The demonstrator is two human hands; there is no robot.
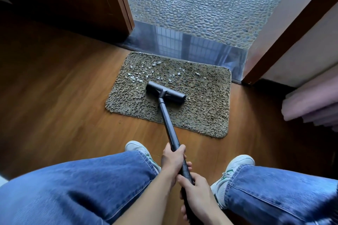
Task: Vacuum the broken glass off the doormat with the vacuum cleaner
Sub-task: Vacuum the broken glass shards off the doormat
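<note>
Seen from above by a seated or crouching person in blue jeans and white trainers, a shaggy grey-brown doormat (170,97) lies on a wooden floor (60,97) directly ahead, its long side running left to right along a shiny door threshold (192,45). A dark vacuum cleaner wand (167,120) runs from the hands away toward the mat, leaning slightly to the left, and ends in a wide floor head (165,92) resting on the middle of the mat. The head's long axis lies across the mat, tilted a little, with its left end farther away. The broken glass (146,71), pale scattered shards, sits on the far half of the mat, just beyond the head and mostly to its left, with a few pieces off to the right. Both hands are clenched around the wand: the left hand (172,159) higher up the tube and nearer the mat, the right hand (193,190) lower, close to the body. Reaching the shards looks to call for a push forward and leftward.
</note>
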